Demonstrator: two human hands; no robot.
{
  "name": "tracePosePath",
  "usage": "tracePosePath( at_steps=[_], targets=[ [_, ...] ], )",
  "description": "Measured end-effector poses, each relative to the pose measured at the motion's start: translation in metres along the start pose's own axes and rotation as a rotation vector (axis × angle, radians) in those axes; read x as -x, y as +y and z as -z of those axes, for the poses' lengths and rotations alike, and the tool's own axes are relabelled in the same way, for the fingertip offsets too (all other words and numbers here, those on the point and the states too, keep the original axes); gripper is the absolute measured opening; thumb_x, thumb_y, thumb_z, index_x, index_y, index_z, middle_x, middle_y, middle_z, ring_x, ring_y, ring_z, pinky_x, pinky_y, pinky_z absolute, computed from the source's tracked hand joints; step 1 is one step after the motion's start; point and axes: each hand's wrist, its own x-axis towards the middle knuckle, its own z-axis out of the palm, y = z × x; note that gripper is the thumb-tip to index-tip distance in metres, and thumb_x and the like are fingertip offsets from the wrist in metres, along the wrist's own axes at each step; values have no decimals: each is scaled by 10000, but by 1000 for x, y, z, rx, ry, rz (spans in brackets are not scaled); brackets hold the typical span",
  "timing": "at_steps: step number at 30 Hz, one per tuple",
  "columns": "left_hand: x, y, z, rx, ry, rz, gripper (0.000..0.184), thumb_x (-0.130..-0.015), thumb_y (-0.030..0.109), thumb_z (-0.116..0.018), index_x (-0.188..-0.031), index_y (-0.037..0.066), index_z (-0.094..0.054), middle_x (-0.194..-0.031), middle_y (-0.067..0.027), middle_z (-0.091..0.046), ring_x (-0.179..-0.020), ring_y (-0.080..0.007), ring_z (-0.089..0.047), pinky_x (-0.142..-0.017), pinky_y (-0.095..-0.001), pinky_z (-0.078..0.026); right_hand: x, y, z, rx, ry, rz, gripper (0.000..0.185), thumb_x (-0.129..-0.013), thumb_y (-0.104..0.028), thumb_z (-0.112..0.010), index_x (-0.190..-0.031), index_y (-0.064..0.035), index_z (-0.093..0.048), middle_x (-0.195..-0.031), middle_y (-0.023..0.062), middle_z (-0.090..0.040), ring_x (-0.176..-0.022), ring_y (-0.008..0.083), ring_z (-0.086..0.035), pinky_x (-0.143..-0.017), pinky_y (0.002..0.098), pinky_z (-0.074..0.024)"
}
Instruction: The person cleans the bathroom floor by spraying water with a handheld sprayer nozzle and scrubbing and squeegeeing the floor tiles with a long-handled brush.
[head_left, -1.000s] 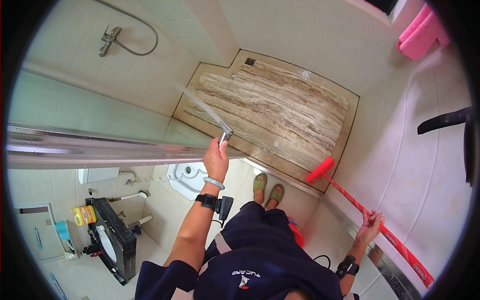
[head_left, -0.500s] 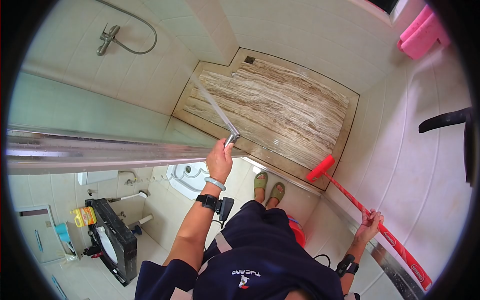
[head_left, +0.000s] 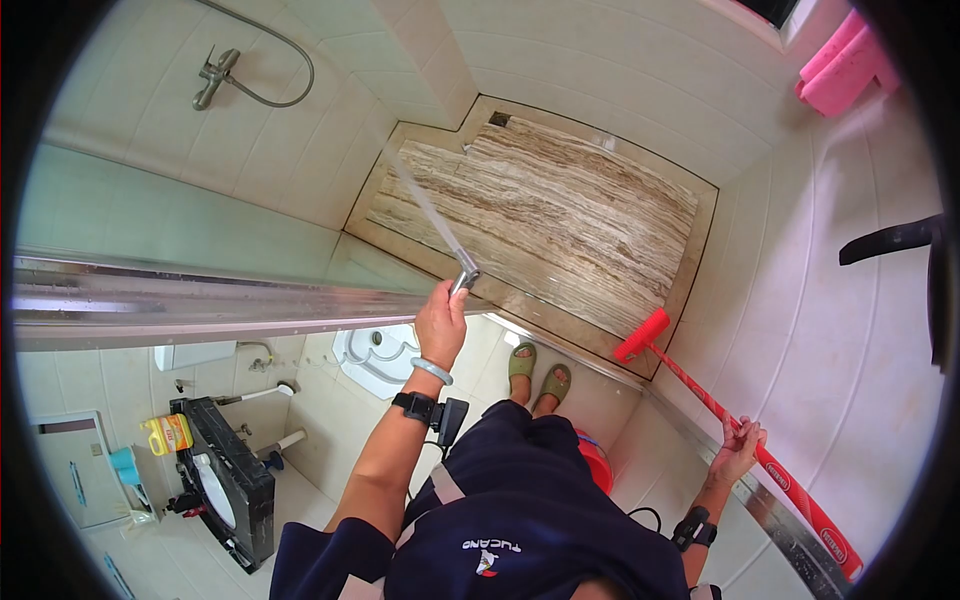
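Observation:
My left hand (head_left: 441, 325) is wrapped round a metal spray nozzle (head_left: 465, 276). A jet of water (head_left: 425, 205) shoots from it toward the far left corner of the shower floor. My right hand (head_left: 738, 447) grips the red pole (head_left: 785, 480) of a long-handled tool. Its red head (head_left: 642, 335) rests at the near right corner of the shower floor; whether it is a brush or a scraper I cannot tell. Brown-streaked stone slabs (head_left: 540, 215) cover that floor, with a small dark drain (head_left: 500, 119) at the back.
A glass partition with a metal rail (head_left: 200, 305) stands left of my left arm. Behind it are a squat toilet (head_left: 375, 355) and a black-edged washbasin counter (head_left: 230, 485). A red bucket (head_left: 595, 465) is beside my legs. A shower mixer (head_left: 215, 78) hangs on the left wall.
Both hands hold their places, and the water keeps running. The coiled hose over the squat toilet shows less clearly. The red tool's head has barely moved.

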Motion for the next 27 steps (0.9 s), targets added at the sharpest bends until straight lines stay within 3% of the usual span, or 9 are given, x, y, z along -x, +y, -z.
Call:
tracePosePath(
  at_steps=[16, 27],
  targets=[
    [16, -13, -2, -89, 39, 225, 324, -946, 344, -478, -992, 40, -583, -792, -205, -635, -720, -405, -602, -614, -475, -454, 5, 1, -6, -10, -2, -10, 231, -935, -140, -539, -733, -89, -439, -742, 27, -458, -928, 162, -545, -853, 466, -550],
    [17, -13, -1, -89, 77, 112, 280, -929, 306, -519, -1013, 46, -578, -813, -195, -641, -719, -393, -608, -604, -463, -460, 6, 3, -4, 15, 9, -6, 243, -933, -158, -545, -726, -98, -432, -742, 26, -449, -940, 172, -531, -858, 473, -537]
  ],
)
